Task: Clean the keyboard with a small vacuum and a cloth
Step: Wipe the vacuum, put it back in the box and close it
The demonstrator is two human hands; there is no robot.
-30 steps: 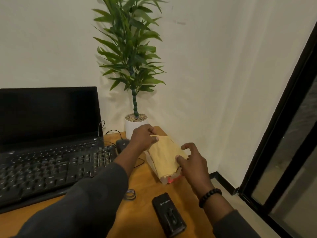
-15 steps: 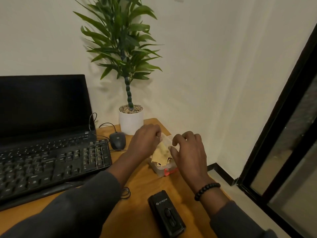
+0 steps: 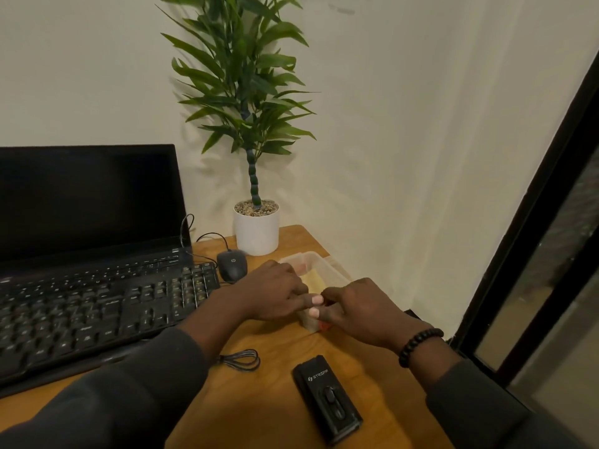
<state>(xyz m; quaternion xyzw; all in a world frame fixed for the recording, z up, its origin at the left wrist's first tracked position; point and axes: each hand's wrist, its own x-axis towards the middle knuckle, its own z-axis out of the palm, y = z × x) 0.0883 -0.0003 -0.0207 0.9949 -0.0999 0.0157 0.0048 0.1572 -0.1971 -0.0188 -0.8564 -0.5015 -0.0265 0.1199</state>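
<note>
Yellow cloth [image 3: 312, 280] folded inside clear box [image 3: 327, 265], both hands' fingers [image 3: 316, 299] pressing it.

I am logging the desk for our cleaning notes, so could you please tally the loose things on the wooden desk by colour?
Black: 4, keyboard, laptop, mouse, small vacuum
White: 1, plant pot
Clear: 1, plastic box
Yellow: 1, cloth in the box
Total: 7
</note>
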